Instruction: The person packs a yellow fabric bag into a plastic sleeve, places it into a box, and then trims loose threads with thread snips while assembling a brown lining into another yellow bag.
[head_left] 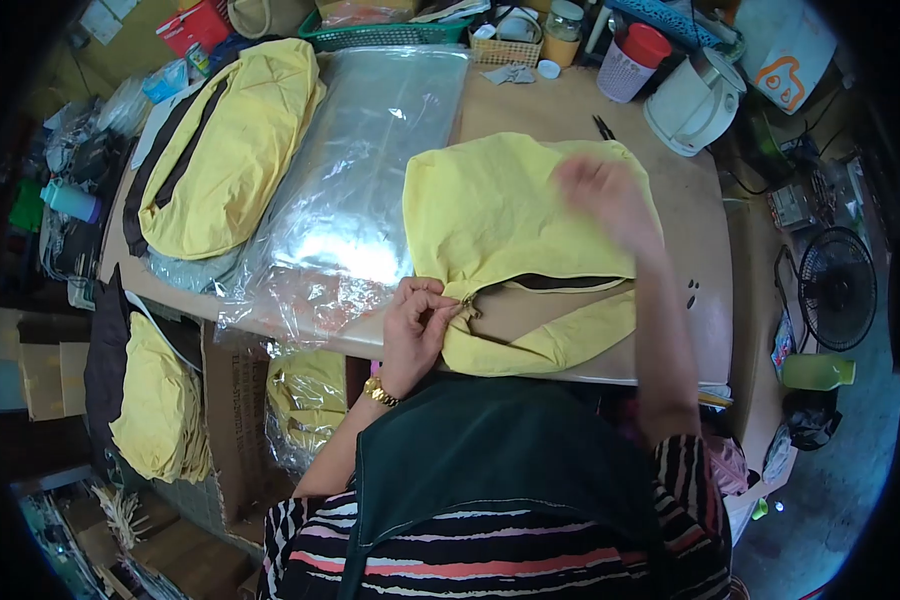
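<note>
A yellow cloth bag (510,205) lies on the brown table, its strap curving round at the near side and a dark opening showing beside it. At the bag's left corner, where the strap joins, my left hand (418,325) pinches the yellow cloth next to a small metal fitting (471,307). My right hand (602,190) is over the upper right part of the bag, blurred by motion, so its fingers and anything in them cannot be made out.
Clear plastic sheets (355,170) lie left of the bag, with more yellow and dark bags (235,150) beyond. Black snips (604,128), a white kettle (695,102), a lilac cup (625,72) and a green basket (385,35) stand along the back. A fan (837,288) is at right.
</note>
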### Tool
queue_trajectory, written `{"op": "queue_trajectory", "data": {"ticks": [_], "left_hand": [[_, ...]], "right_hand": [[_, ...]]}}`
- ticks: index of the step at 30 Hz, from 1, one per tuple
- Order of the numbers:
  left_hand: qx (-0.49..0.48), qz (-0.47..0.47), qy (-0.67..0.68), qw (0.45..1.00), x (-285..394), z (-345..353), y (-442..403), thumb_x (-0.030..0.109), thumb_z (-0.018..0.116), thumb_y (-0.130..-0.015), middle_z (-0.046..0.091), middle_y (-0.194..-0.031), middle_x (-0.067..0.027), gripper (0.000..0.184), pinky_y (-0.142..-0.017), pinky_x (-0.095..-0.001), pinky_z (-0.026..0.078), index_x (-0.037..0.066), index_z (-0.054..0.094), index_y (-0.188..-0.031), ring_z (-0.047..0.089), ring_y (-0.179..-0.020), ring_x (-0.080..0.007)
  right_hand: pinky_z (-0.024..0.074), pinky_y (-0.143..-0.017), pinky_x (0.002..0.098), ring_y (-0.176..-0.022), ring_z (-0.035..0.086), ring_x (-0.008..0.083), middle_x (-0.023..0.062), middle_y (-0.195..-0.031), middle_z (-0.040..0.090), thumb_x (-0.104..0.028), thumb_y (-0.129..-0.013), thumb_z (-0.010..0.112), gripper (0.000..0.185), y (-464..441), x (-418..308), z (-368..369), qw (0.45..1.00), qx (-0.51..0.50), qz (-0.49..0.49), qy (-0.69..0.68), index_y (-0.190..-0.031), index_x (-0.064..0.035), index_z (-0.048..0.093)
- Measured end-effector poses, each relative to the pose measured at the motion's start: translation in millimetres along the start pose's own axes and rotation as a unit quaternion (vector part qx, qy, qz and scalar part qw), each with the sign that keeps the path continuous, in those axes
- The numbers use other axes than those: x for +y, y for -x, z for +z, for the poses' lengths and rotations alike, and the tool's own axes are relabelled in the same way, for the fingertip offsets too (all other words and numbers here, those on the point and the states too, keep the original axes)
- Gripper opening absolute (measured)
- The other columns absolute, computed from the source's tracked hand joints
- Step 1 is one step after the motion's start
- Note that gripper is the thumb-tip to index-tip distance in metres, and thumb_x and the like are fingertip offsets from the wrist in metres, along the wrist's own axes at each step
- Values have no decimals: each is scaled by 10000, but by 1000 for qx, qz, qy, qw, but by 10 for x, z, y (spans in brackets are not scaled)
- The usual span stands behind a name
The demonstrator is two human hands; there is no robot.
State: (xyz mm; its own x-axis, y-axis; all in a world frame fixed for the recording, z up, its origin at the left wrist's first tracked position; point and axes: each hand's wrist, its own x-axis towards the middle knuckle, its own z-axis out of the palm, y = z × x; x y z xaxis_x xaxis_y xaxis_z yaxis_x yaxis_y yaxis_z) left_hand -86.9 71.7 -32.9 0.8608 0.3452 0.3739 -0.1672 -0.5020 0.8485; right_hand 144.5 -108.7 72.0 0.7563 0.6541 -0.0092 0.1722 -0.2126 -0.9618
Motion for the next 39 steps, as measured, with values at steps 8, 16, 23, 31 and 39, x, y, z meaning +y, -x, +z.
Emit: {"op": "queue_trajectory", "data": {"ticks": [8, 16, 23, 31, 39], "left_hand": [[10, -234, 373, 898, -36, 0, -19, 73, 679, -875, 584, -1004, -34, 84, -779, -226, 444, 0, 638, -883, 544, -874, -76], [66, -218, 439, 869, 206, 11, -89, 39, 688, -857, 564, -1049, -29, 71, -834, -215, 403, 22, 642, -909, 509, -935, -68], [80, -167, 380, 906, 258, 14, -119, 7, 686, -848, 560, -1094, -62, 93, -816, -215, 414, 15, 619, -912, 518, -900, -76], [77, -128, 324, 934, 299, 11, -106, 12, 692, -841, 508, -1120, -53, 67, -691, -163, 427, 14, 638, -881, 506, -827, -39], [62, -78, 228, 969, 317, -60, -26, 32, 713, -814, 482, -1147, -84, 80, -739, -245, 438, 13, 636, -800, 509, -868, -114]], "right_hand": [[510, -835, 418, -962, 654, 323, 195, -954, 678, -335, -838, 639, 385, -1333, 1600, -1318, 825, 191, 21, 531, -1044, -10, 665], [479, -863, 334, -988, 601, 177, 72, -1073, 643, -285, -990, 470, 378, -718, 394, -960, 983, 138, 40, 110, -1217, 2, 563], [502, -645, 391, -757, 669, 281, 126, -909, 661, -199, -886, 654, 288, 1015, -406, 769, 968, -28, -70, 239, -1100, -53, 529], [520, -619, 382, -717, 689, 253, 115, -821, 671, -167, -839, 699, 278, 1086, -177, 1000, 933, 28, -143, 329, -1034, -55, 536], [486, -556, 368, -633, 659, 269, 116, -742, 641, -147, -853, 671, 235, 913, 2, 919, 941, 54, -132, 305, -1000, -28, 531]]}}
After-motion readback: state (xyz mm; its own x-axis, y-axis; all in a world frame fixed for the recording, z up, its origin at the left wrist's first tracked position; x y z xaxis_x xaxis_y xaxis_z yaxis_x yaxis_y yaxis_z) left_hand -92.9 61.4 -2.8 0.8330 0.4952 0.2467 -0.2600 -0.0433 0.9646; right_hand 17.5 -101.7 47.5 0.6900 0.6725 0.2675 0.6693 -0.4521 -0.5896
